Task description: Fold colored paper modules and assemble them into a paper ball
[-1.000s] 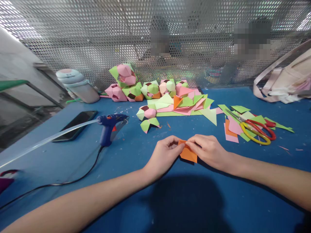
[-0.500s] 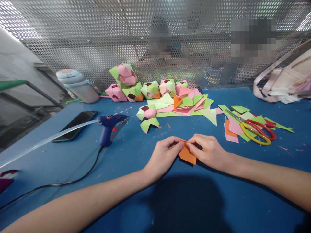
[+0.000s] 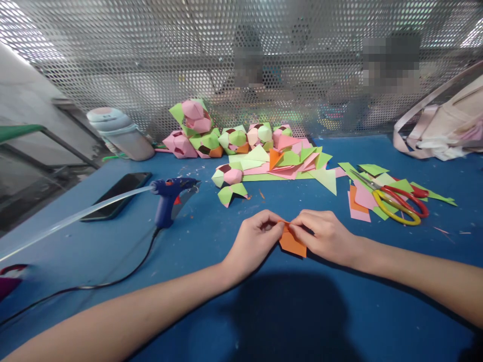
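A small orange piece of paper [image 3: 293,243] is pinched between both hands just above the blue table. My left hand [image 3: 257,240] grips its upper left edge with thumb and forefinger. On the upper right edge, the thumb and fingers of my right hand [image 3: 325,235] are closed. The top edge looks folded, though the fingertips partly cover it. Beyond the hands lie a folded green paper piece [image 3: 232,192] and a green, pink and white paper ball [image 3: 228,176].
To the left a blue glue gun [image 3: 168,201] stands with a long clear glue stick, beside a phone [image 3: 116,196]. Scissors [image 3: 400,203] rest on paper scraps at right. Folded paper balls [image 3: 236,140], a bottle [image 3: 121,133] and a bag [image 3: 445,118] line the perforated metal screen [image 3: 151,65].
The orange paper has shifted very slightly right and down between the fingers. Both hands keep their pinch and everything else stays in place.
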`<state>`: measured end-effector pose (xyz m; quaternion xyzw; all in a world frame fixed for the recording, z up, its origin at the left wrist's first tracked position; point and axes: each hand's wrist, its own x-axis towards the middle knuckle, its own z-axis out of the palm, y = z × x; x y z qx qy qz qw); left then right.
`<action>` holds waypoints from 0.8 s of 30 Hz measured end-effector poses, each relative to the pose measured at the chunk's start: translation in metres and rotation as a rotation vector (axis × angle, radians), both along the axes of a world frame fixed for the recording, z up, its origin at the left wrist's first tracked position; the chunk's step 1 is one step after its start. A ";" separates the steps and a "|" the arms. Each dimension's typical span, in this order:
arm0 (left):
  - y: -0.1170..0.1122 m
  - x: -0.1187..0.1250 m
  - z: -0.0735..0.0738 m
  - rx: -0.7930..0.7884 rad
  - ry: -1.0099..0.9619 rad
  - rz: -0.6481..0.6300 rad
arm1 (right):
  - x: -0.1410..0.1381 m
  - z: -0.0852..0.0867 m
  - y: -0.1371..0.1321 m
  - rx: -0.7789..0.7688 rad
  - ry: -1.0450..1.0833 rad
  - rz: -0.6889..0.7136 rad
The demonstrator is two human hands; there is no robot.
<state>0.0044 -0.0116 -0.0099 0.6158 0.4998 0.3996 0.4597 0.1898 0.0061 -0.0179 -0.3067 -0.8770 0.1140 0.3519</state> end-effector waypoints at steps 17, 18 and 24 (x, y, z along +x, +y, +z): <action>0.001 0.001 0.000 0.031 0.018 -0.023 | 0.006 0.001 0.005 0.133 -0.132 0.082; 0.000 0.001 0.001 0.029 0.006 -0.018 | 0.006 0.002 0.005 0.139 -0.124 0.069; 0.000 0.000 0.002 0.040 -0.014 0.039 | 0.009 0.006 0.007 0.168 -0.092 0.026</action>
